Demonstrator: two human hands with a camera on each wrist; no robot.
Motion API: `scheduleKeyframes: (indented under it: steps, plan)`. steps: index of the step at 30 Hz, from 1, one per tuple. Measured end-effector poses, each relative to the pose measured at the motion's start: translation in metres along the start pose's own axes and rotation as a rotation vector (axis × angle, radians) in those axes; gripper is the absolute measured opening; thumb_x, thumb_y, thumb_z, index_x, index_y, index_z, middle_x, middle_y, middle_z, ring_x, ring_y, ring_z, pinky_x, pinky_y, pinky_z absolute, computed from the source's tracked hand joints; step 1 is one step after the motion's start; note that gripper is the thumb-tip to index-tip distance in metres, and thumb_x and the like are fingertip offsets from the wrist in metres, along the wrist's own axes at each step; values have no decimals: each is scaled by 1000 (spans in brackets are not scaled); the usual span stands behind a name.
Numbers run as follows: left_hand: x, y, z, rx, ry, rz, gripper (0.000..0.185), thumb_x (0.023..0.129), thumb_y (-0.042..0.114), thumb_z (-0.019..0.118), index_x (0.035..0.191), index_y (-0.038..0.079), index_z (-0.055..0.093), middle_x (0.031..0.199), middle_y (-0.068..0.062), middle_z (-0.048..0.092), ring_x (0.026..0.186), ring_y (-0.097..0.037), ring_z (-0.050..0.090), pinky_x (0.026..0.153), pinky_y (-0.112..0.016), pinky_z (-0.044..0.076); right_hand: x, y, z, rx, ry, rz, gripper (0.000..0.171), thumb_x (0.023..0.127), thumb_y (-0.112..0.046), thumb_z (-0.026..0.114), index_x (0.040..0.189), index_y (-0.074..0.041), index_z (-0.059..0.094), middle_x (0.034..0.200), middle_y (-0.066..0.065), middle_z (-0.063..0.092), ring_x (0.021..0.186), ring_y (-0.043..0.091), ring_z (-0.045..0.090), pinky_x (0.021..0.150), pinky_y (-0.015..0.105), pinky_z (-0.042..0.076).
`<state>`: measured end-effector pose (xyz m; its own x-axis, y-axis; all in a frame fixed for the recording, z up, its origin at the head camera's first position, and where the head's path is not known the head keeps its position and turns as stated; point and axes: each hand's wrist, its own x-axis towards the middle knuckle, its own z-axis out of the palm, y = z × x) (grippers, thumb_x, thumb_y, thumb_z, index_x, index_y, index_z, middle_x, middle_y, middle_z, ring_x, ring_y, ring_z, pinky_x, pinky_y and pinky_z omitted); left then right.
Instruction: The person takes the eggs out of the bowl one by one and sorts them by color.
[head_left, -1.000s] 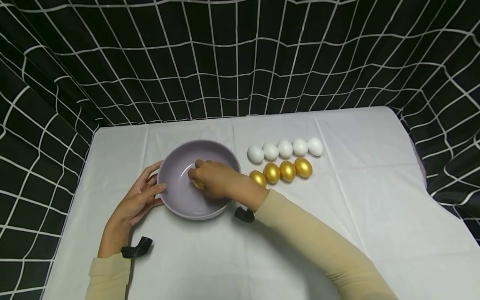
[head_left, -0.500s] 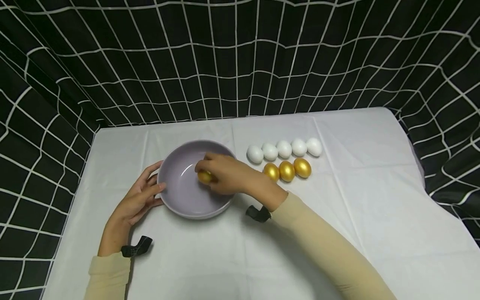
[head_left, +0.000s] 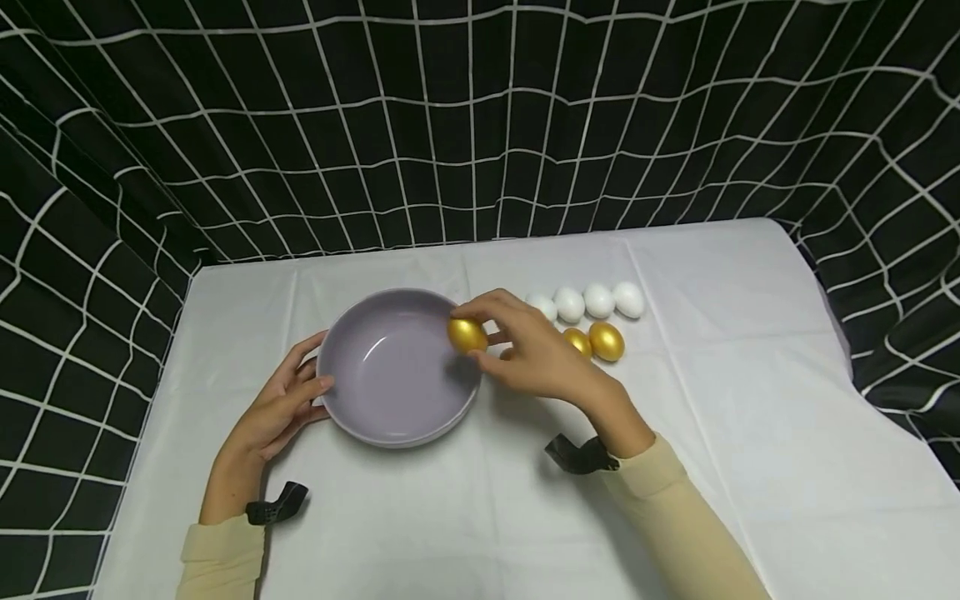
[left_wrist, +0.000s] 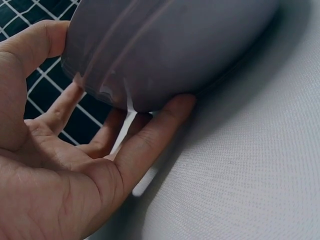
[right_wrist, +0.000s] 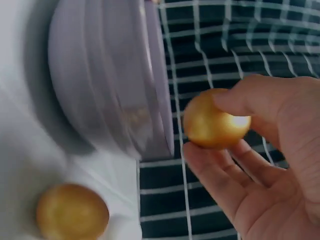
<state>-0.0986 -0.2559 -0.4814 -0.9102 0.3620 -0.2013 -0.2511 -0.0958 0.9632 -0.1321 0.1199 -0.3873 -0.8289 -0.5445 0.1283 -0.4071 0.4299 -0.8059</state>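
My left hand point(head_left: 277, 408) holds the left side of a mauve bowl point(head_left: 397, 392), thumb at the rim. In the left wrist view its fingers point(left_wrist: 150, 142) touch the bowl's outer wall and underside. A golden egg point(head_left: 467, 335) is pinched between the thumb and fingertips of my right hand point(head_left: 536, 350), at the bowl's right rim. In the right wrist view this egg point(right_wrist: 212, 120) is apart from the bowl wall point(right_wrist: 105, 85). No egg shows inside the bowl.
Two golden eggs point(head_left: 606, 342) show on the white cloth beyond my right hand, which may hide others. Behind them is a row of several white eggs point(head_left: 598, 301), its left end partly covered. A black curtain with white grid lines point(head_left: 480, 125) encloses the table's back and sides.
From inside the bowl, my right hand has moved right and up to the right rim with the golden egg. It now covers part of both egg rows. My left hand keeps its hold.
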Motion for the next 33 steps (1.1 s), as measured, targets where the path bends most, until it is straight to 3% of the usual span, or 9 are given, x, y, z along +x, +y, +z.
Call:
scheduleKeyframes:
  steps: [6,13,19,27,33]
  plan:
    - [-1,-1,-1,-1,3,-5,69,108,6,55,167,26,25,151,1,48,124,-13,67,95,-40,62,-22,20,-20,126,176,25,48,92,1,76,137,-7,63,138,9,61,127,25,61,98,32,62]
    - [-4,-1,-2,-14,8,2,67,108,6,54,166,26,26,150,2,49,122,-13,68,94,-38,62,-45,41,-34,206,268,91,53,93,5,74,142,-3,58,143,13,59,129,18,60,98,20,59]
    - [-1,-1,0,-17,3,3,68,108,6,53,166,26,25,151,3,48,124,-13,67,95,-39,61,-58,52,-49,212,310,144,53,94,4,74,144,-3,57,144,15,58,123,4,61,95,18,59]
    - [-4,-2,1,-23,8,-8,69,107,5,54,166,26,26,151,2,48,123,-12,68,94,-37,62,-72,59,-68,195,336,227,52,97,-2,74,146,-8,57,146,9,59,122,2,64,93,18,59]
    - [-1,-1,1,-28,10,-2,68,107,5,54,166,26,27,150,2,49,121,-13,69,93,-37,62,-77,70,-79,149,332,286,54,99,-7,72,151,-9,56,152,11,57,127,1,58,94,15,58]
